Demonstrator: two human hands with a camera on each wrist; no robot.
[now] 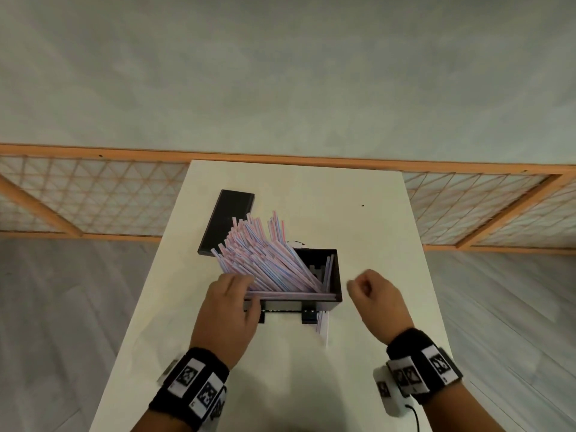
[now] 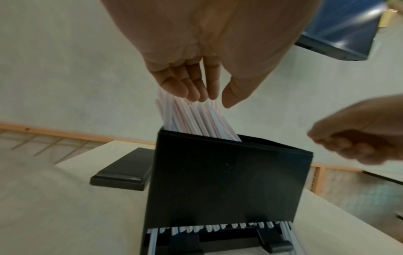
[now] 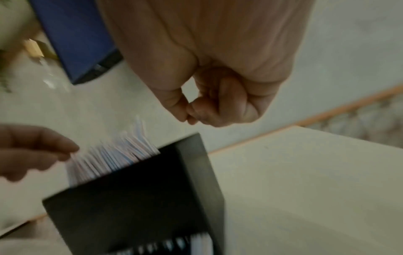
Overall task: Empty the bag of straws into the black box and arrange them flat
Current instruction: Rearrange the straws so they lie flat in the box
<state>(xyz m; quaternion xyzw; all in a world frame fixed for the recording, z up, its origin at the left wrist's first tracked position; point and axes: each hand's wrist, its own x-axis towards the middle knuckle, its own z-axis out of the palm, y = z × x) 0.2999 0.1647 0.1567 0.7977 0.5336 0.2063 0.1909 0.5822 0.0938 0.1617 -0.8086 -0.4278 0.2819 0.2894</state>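
Straws (image 1: 261, 260): pink-and-blue bundle standing slanted in the black box (image 1: 335, 275), tops leaning far-left past its rim; a few lie along the near rim. Box mid-table (image 1: 374, 213). Left hand (image 1: 229, 310) at the near-left corner, fingers (image 2: 187, 86) loosely extended, touching the straw tops. Right hand (image 1: 378, 299) just right of box, fingers curled, holding nothing. Black lid (image 1: 224, 219) lies far-left.

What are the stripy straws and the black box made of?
The straws look like paper or thin plastic: matte, pale, with pink and blue stripes; I cannot tell which. The black box looks like hard plastic: smooth, slightly shiny walls with moulded edges. Its lid looks the same.
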